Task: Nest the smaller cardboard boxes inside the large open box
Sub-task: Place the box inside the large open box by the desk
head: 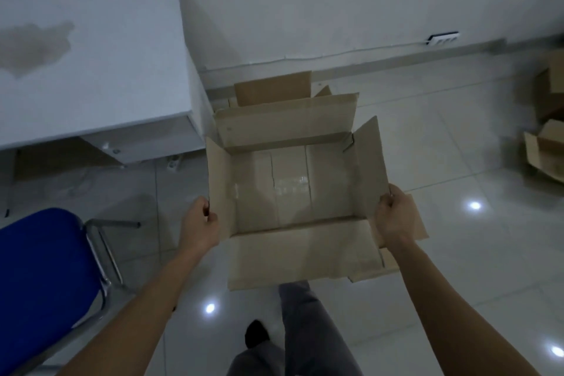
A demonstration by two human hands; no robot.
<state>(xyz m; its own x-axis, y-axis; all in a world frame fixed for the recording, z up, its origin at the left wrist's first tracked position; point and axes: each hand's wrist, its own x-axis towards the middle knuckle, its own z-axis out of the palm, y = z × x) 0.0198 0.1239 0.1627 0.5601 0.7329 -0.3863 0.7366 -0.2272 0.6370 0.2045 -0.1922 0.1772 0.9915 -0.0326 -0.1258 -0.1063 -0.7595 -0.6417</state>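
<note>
I hold an open cardboard box (293,189) in front of me, its four flaps spread and its taped bottom bare inside. My left hand (200,224) grips the left side flap and my right hand (396,217) grips the right side flap. Behind and under it more cardboard (273,88) shows, with a flap standing up near the wall and edges sticking out at the lower right; I cannot tell whether it is a larger box. Further cardboard boxes (546,146) lie open at the right edge of the floor.
A white table (91,64) with a stain stands at the left, close to the box. A blue chair (45,272) with a metal frame is at the lower left. A power strip (442,38) hangs on the back wall. My legs (302,330) stand on the glossy tiled floor.
</note>
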